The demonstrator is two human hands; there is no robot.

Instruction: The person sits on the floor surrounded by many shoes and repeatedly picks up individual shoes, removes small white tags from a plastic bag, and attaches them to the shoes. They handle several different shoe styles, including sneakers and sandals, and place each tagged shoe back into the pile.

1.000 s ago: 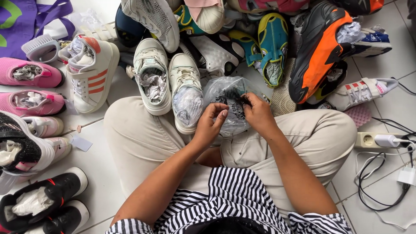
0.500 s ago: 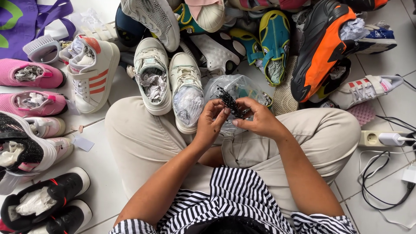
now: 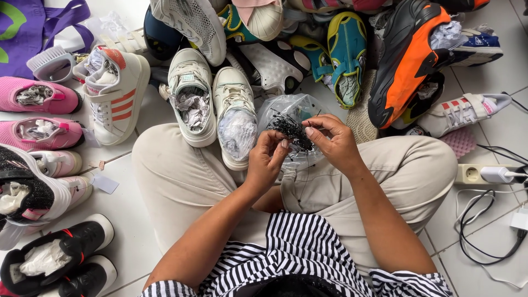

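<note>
— What have your fingers got?

— My right hand (image 3: 333,144) pinches a bunch of thin black ties (image 3: 290,131) between thumb and forefinger, closed on them. My left hand (image 3: 268,162) grips the same bunch from below, fingers curled tight, I'd say to steady it while the right picks.

— And the bag?

— The clear bag (image 3: 291,113) sits right behind the ties, over my lap, its mouth toward me, probably so loose ones drop back in.

— How are your arms?

— Both forearms come up from my striped shirt (image 3: 308,253) and meet at the ties, wrists bent inward, elbows out over my crossed legs.

— What's around the ties?

— 2 pale sneakers (image 3: 212,104) stuffed with paper lie just left of them. An orange-and-black shoe (image 3: 410,60) is well to the right, a power strip (image 3: 484,175) farther right still.
</note>
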